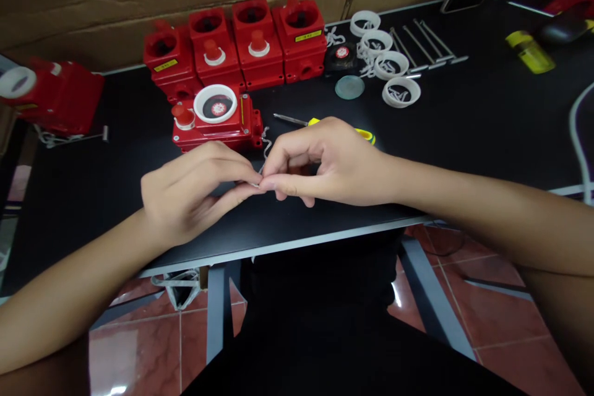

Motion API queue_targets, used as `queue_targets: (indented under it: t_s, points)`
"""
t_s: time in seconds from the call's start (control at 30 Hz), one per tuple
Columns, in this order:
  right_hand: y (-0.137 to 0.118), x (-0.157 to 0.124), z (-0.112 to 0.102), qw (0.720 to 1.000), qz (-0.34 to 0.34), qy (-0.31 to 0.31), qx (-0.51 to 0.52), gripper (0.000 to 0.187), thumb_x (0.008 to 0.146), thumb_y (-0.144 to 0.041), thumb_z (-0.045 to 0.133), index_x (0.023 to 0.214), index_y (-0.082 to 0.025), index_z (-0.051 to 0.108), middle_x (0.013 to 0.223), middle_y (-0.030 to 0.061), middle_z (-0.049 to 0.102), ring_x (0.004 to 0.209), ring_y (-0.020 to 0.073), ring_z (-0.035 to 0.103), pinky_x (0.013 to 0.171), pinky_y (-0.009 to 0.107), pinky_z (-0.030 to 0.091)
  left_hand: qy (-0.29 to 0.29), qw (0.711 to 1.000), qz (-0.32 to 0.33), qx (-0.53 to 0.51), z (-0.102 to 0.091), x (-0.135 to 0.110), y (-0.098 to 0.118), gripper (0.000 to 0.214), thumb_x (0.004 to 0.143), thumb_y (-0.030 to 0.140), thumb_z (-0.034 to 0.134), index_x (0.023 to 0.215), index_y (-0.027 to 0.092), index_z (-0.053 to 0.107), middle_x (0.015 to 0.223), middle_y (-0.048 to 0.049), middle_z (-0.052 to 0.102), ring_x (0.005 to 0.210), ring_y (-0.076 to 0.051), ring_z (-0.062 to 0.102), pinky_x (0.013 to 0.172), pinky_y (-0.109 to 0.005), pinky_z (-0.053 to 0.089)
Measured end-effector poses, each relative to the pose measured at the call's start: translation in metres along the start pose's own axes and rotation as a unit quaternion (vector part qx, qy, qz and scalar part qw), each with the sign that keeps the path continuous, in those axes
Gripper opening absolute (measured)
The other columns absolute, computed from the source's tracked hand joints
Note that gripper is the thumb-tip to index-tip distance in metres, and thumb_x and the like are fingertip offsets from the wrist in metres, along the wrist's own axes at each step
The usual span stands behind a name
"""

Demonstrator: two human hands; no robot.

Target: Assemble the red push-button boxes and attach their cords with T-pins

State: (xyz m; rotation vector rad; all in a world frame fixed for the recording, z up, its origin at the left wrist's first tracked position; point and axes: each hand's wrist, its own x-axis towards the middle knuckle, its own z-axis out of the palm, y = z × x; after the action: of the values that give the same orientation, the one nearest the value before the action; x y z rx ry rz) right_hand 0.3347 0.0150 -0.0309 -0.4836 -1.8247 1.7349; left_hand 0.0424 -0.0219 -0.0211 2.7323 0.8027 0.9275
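My left hand and my right hand meet fingertip to fingertip above the front part of the black table. Between the pinched fingers is the end of a thin pale chain, mostly hidden by the fingers. The chain runs up to the right side of a red box with a round white ring and a red knob, lying just beyond my left hand. Behind my right hand lies a screwdriver with a yellow handle, partly covered by the hand.
Several red housings stand along the cardboard at the back; another red box sits far left. White rings holding small screws, a clear disc and metal rods lie back right. Beyond them is a yellow bottle.
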Motion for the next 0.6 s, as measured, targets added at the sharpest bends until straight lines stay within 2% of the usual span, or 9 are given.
queue_targets:
  t_s: [0.1, 0.2, 0.27, 0.33, 0.37, 0.4, 0.5, 0.53, 0.6]
  points:
    - [-0.005, 0.0, -0.011, 0.985, -0.067, -0.001, -0.162, 0.028, 0.121, -0.042, 0.093, 0.107, -0.02, 0.087, 0.095, 0.0014, 0.088, 0.076, 0.0136, 0.077, 0.073, 0.029, 0.06, 0.017, 1.0, 0.011, 0.016, -0.006, 0.004, 0.001, 0.031, 0.123, 0.017, 0.087, 0.138, 0.044, 0.088, 0.12, 0.0015, 0.095, 0.094, -0.026, 0.094, 0.082, -0.043, 0.079]
    - [-0.029, 0.001, -0.037, 0.916, -0.087, 0.063, -0.386, 0.025, 0.123, -0.042, 0.087, 0.104, -0.025, 0.087, 0.101, 0.0036, 0.091, 0.088, 0.0199, 0.08, 0.088, 0.036, 0.061, 0.036, 0.998, 0.04, 0.03, -0.007, 0.008, -0.005, 0.03, 0.119, 0.011, 0.088, 0.131, 0.038, 0.087, 0.116, -0.0001, 0.094, 0.092, -0.025, 0.092, 0.081, -0.041, 0.078]
    - [-0.05, 0.001, -0.065, 0.812, -0.014, 0.224, -0.539, 0.029, 0.121, -0.049, 0.086, 0.102, -0.027, 0.085, 0.104, 0.0065, 0.092, 0.094, 0.0237, 0.081, 0.093, 0.039, 0.06, 0.057, 0.995, 0.066, 0.048, -0.007, 0.01, -0.01, 0.028, 0.117, 0.007, 0.089, 0.126, 0.033, 0.083, 0.111, -0.0008, 0.092, 0.089, -0.024, 0.088, 0.079, -0.04, 0.076]
    - [-0.068, -0.001, -0.099, 0.753, 0.041, 0.329, -0.569, 0.03, 0.13, -0.035, 0.063, 0.119, -0.021, 0.087, 0.127, 0.0185, 0.095, 0.111, 0.0266, 0.082, 0.1, 0.042, 0.057, 0.076, 0.992, 0.084, 0.064, -0.007, 0.012, -0.013, 0.027, 0.115, 0.005, 0.088, 0.12, 0.03, 0.079, 0.104, 0.0, 0.088, 0.086, -0.022, 0.084, 0.076, -0.038, 0.073]
    - [-0.073, -0.003, -0.118, 0.73, 0.078, 0.356, -0.578, 0.03, 0.128, -0.023, 0.059, 0.122, -0.017, 0.087, 0.132, 0.0213, 0.094, 0.109, 0.0247, 0.081, 0.101, 0.042, 0.056, 0.084, 0.99, 0.085, 0.072, -0.007, 0.013, -0.015, 0.027, 0.114, 0.004, 0.085, 0.118, 0.029, 0.078, 0.101, 0.0003, 0.086, 0.084, -0.022, 0.082, 0.075, -0.038, 0.071]
    - [-0.075, -0.007, -0.136, 0.7, 0.118, 0.383, -0.591, 0.022, 0.118, -0.011, 0.067, 0.113, -0.015, 0.088, 0.13, 0.0221, 0.094, 0.104, 0.0225, 0.075, 0.104, 0.044, 0.052, 0.09, 0.989, 0.089, 0.077, -0.007, 0.014, -0.016, 0.026, 0.114, 0.004, 0.083, 0.116, 0.029, 0.076, 0.099, 0.0004, 0.085, 0.083, -0.021, 0.08, 0.074, -0.037, 0.07]
    - [-0.065, -0.021, -0.187, 0.638, 0.257, 0.401, -0.605, 0.021, 0.101, 0.001, 0.083, 0.091, -0.017, 0.089, 0.099, 0.0123, 0.089, 0.083, 0.0164, 0.052, 0.096, 0.045, 0.049, 0.094, 0.987, 0.101, 0.082, -0.008, 0.014, -0.017, 0.026, 0.114, 0.003, 0.082, 0.113, 0.028, 0.076, 0.098, 0.0, 0.084, 0.078, -0.02, 0.075, 0.07, -0.036, 0.066]
    - [-0.059, -0.026, -0.201, 0.62, 0.305, 0.403, -0.6, 0.017, 0.101, -0.004, 0.088, 0.09, -0.017, 0.091, 0.095, 0.0115, 0.087, 0.081, 0.0164, 0.053, 0.091, 0.044, 0.05, 0.094, 0.987, 0.105, 0.082, -0.008, 0.014, -0.018, 0.026, 0.114, 0.004, 0.082, 0.113, 0.028, 0.076, 0.098, 0.0, 0.084, 0.077, -0.02, 0.074, 0.069, -0.037, 0.066]
    - [-0.047, -0.037, -0.224, 0.609, 0.385, 0.377, -0.583, 0.01, 0.11, -0.028, 0.1, 0.11, -0.018, 0.097, 0.115, 0.0151, 0.091, 0.099, 0.0229, 0.077, 0.094, 0.041, 0.061, 0.091, 0.987, 0.098, 0.084, -0.008, 0.013, -0.019, 0.024, 0.117, 0.006, 0.083, 0.115, 0.03, 0.078, 0.1, 0.0003, 0.085, 0.079, -0.02, 0.075, 0.071, -0.037, 0.067]
